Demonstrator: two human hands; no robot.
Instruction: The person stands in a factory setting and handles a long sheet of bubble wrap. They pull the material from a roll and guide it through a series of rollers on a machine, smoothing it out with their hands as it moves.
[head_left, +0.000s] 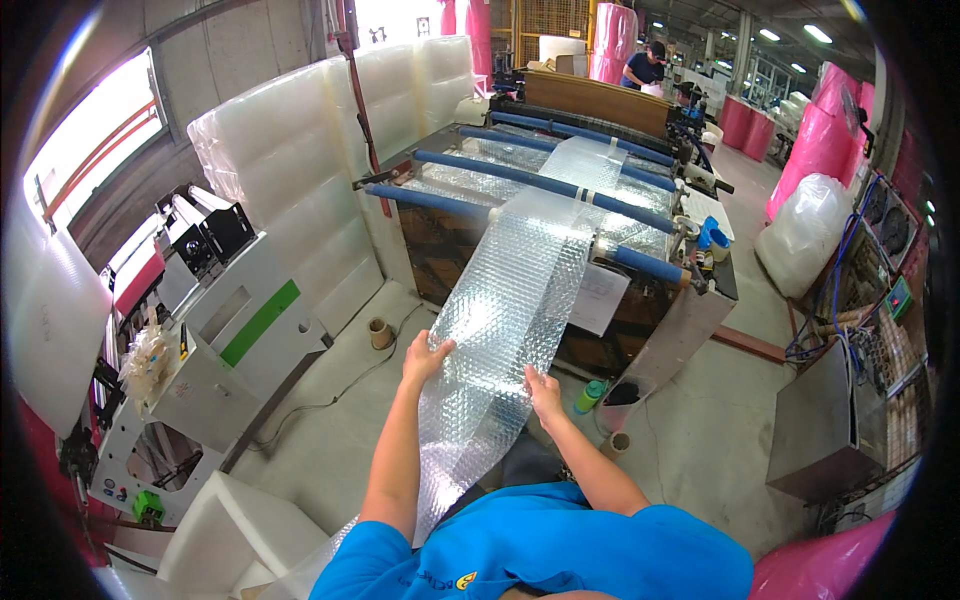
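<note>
A long strip of clear bubble wrap (505, 300) runs down from a machine with blue rollers (635, 208) toward my body. My left hand (426, 358) is closed on the strip's left edge, the thumb lying on top. On the opposite edge, a little nearer to me, my right hand (543, 391) pinches the wrap between thumb and fingers. The strip hangs fairly flat between both hands. Its lower end passes beside my lap and trails off to the lower left.
Tall stacks of wrapped white foam (285, 150) stand behind the machine's left side. A grey-white machine (235, 320) is at left. On the floor are a cardboard tube (380, 334) and a green bottle (590, 396). A metal cabinet (825, 425) stands right. Another person (645, 68) works far back.
</note>
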